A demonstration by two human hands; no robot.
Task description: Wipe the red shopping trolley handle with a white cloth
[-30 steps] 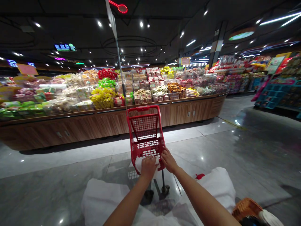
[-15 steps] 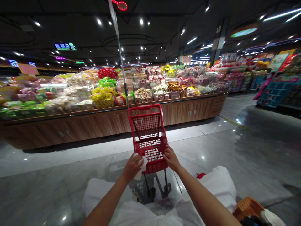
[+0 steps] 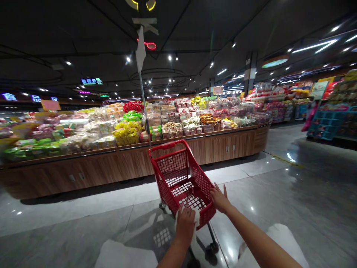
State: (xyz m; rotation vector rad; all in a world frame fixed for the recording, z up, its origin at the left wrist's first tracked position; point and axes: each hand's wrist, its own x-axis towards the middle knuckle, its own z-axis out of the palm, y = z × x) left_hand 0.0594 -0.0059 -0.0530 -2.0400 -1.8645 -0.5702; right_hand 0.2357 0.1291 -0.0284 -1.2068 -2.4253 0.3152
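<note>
A red plastic shopping cart [image 3: 181, 182] with grid walls stands in front of me, turned at an angle, its basket tilted toward my side. My left hand [image 3: 185, 223] is closed on a crumpled white cloth [image 3: 196, 219], pressed against the near rim of the basket. On the cart's right side rim rests my right hand [image 3: 220, 199]; some fingers curl at the edge while one or two stick up. A pole with a white flag-like piece [image 3: 140, 52] rises near the cart's handle [image 3: 169, 146].
A long wood-panelled display counter [image 3: 134, 163] heaped with packaged snacks runs behind the cart. Grey glossy floor [image 3: 97, 223] surrounds the cart. At the right stand a blue display rack [image 3: 325, 121] and more stacked goods. My white-clothed knees flank the arms.
The cart has swung round so its near end moved right and its right wall shows. Both hands moved right with it, the left still holding the cloth. The view tilted up a little.
</note>
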